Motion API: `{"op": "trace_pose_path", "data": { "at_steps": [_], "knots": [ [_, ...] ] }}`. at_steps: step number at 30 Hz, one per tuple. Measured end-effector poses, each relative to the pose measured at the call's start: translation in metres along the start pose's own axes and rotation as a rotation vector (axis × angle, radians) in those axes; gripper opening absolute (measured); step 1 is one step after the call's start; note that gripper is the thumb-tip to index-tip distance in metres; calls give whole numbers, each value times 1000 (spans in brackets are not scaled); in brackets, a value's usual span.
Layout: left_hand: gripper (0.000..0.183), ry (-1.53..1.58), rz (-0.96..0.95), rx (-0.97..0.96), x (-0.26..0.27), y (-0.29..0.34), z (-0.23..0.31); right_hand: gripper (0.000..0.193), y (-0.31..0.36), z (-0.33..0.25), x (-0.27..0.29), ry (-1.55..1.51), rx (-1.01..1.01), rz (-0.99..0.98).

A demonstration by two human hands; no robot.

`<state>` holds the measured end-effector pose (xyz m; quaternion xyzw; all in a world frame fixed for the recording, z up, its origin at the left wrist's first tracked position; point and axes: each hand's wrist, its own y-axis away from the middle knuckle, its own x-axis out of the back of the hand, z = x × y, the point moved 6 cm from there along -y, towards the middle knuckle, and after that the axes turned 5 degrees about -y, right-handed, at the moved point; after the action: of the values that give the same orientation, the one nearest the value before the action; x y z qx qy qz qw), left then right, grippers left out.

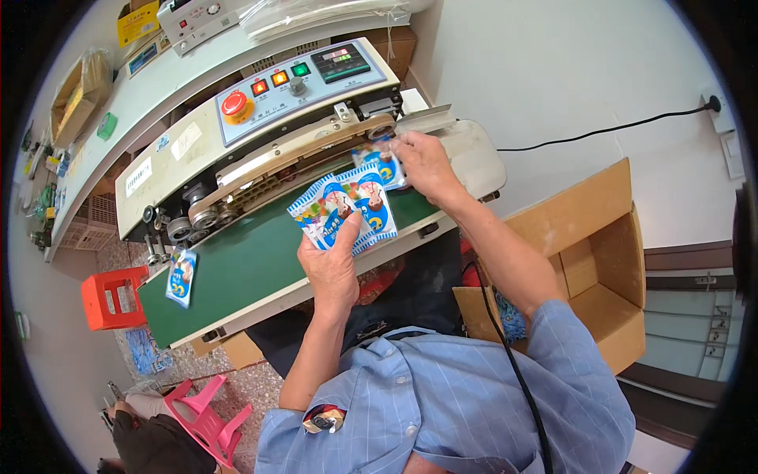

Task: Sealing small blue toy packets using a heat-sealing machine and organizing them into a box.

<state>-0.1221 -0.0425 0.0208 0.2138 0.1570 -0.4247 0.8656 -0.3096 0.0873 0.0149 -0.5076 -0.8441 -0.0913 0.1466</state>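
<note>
Left hand (328, 265), frame centre, grips fanned blue-and-white sachets (379, 227). Right hand (430, 170), upper centre, pinches a single sachet (385, 169) at the band sealer (193, 146). I'd feed flat, edge parallel to brown belt (292, 160), fingers clear of pulley (380, 131).

The light is bright and rather even, the shadows soft. Near the right edge of the green belt (237, 272), the packet (384, 167) at the right hand (426, 167) is blurred. The white shelf (133, 112) bends toward the left rim.
</note>
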Motion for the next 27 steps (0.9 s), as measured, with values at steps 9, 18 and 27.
{"op": "trace_pose_path", "data": {
  "at_steps": [9,18,27],
  "knots": [
    [33,19,-8,-8,-9,-7,-5,34,73,-37,-43,-610,-123,-316],
    [33,7,-102,136,-7,0,1,30,28,-14,30,-416,-422,-59],
    [36,64,-194,142,-7,2,5,33,8,-6,-6,-399,-509,-263]
  ]
}}
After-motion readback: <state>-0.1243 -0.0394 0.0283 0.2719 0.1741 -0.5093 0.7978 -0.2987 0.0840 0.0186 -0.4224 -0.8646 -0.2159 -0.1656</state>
